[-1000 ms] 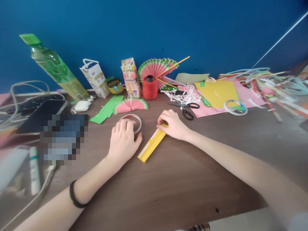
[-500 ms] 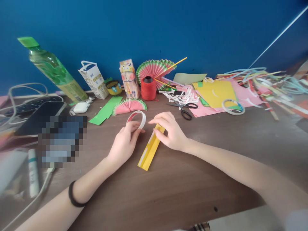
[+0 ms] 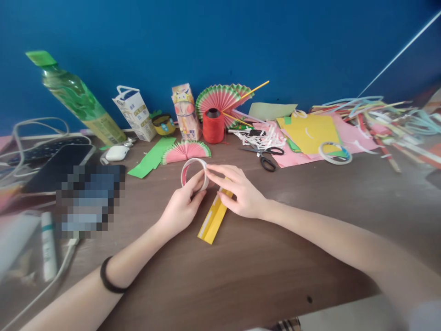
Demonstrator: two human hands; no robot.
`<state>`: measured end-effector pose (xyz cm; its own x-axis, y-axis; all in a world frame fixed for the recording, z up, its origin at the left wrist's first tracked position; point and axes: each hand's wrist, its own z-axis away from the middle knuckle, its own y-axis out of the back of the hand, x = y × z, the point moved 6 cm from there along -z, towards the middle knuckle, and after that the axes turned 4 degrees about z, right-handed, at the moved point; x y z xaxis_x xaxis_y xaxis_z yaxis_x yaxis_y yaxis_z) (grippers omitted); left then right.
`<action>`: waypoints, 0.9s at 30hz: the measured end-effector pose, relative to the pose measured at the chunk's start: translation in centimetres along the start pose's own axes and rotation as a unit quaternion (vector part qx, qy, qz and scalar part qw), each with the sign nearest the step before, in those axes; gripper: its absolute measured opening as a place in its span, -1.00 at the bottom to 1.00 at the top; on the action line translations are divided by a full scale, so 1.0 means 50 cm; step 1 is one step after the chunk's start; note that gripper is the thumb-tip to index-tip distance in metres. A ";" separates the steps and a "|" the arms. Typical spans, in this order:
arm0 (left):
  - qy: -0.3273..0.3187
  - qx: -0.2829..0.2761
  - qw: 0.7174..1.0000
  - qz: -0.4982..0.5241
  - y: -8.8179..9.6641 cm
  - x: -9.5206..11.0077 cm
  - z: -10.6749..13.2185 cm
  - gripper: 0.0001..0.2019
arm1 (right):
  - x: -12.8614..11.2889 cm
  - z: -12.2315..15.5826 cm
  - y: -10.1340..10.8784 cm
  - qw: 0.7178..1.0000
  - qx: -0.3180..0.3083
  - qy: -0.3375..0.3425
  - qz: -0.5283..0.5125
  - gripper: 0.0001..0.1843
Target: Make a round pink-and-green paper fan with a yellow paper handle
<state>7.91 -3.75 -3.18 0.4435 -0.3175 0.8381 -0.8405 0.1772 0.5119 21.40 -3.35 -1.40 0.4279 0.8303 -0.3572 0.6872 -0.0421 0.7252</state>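
Observation:
In my left hand (image 3: 182,204) is a roll of white tape (image 3: 206,177), pinched at its lower edge between thumb and fingers. My right hand (image 3: 243,193) has its fingers stretched out toward the roll, their tips at its right side. Its thumb sits apart from them, over a folded strip of yellow paper (image 3: 212,225) that lies slanted on the table. White tape pieces run along the strip's left side. The strip's upper end is partly hidden by my right hand. Whether the thumb presses on the paper I cannot tell.
Behind my hands are a small folded paper fan (image 3: 188,152), green paper (image 3: 151,158), red thread (image 3: 213,126) and black-handled scissors (image 3: 267,158). Another tape roll (image 3: 335,153) lies by yellow paper (image 3: 312,133) on the right. A green bottle (image 3: 79,99) and a phone (image 3: 93,197) stand left.
My right hand's fingertips have moved left to the tape roll. The roll has turned so its ring faces me more openly. The yellow strip has stayed nearly in place.

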 end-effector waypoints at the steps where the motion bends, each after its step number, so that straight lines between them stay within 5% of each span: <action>1: 0.002 -0.002 1.000 0.008 -0.001 0.000 0.000 -0.50 | 0.001 0.000 0.002 1.000 0.003 0.000 -0.010 -0.46; 8: 0.030 0.007 0.999 0.025 0.002 0.005 0.003 -0.56 | 0.004 -0.001 0.017 0.994 0.037 -0.029 -0.099 -0.66; 17: 0.006 -0.002 0.995 -0.105 0.000 0.020 0.005 -0.68 | 0.000 0.001 0.012 0.994 0.063 -0.017 -0.083 -0.99; 27: -0.051 -0.007 0.981 -0.189 -0.009 0.036 0.005 -0.72 | -0.007 0.002 0.010 0.998 0.047 -0.027 -0.024 -0.88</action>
<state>8.97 -4.63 -1.96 0.6880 -0.4547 0.5656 -0.6178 0.0420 0.7852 21.64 -3.71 -0.95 0.4221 0.8016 -0.4235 0.7590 -0.0570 0.6486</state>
